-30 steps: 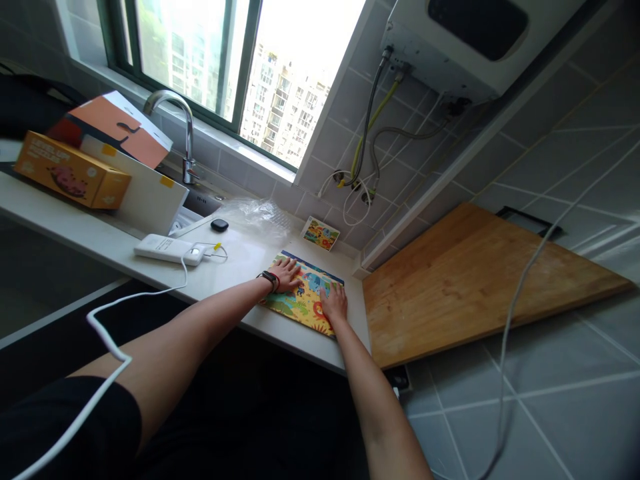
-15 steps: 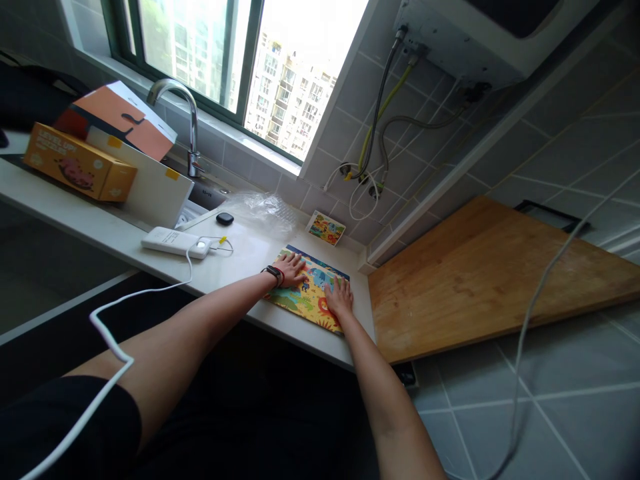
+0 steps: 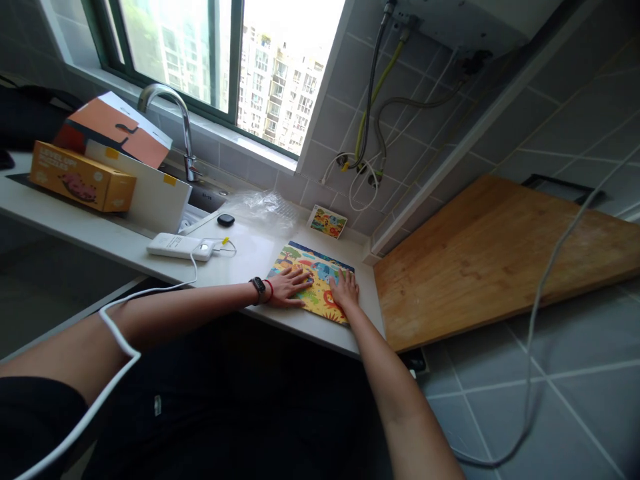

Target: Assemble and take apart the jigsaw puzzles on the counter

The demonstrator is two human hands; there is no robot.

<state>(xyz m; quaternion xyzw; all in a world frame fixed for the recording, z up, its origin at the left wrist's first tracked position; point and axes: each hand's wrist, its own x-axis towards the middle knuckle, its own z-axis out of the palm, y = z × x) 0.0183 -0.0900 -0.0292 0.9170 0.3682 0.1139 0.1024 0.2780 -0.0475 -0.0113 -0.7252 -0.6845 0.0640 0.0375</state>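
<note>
A colourful jigsaw puzzle (image 3: 320,297) with an elephant, a lion and trees lies flat on the white counter, with a dark blue strip along its far edge. My left hand (image 3: 289,287), with a black band and a red string at the wrist, rests on its left near part, fingers spread. On the right side of the puzzle lies my right hand (image 3: 345,290), palm down with fingers stretched out. Both hands cover parts of the picture. Behind the puzzle, a small picture card (image 3: 327,222) with a similar scene leans against the tiled wall.
Left on the counter (image 3: 240,250) are a white power bank (image 3: 180,246) with a cable, a small black case (image 3: 225,219) and clear plastic wrap (image 3: 265,210). An orange box (image 3: 83,179) stands by the sink and faucet (image 3: 186,133). A wooden board (image 3: 500,267) leans at right.
My left hand has slid toward the near left edge of the puzzle, uncovering the upper left of the picture. My right hand stays on the right side. The view has shifted slightly.
</note>
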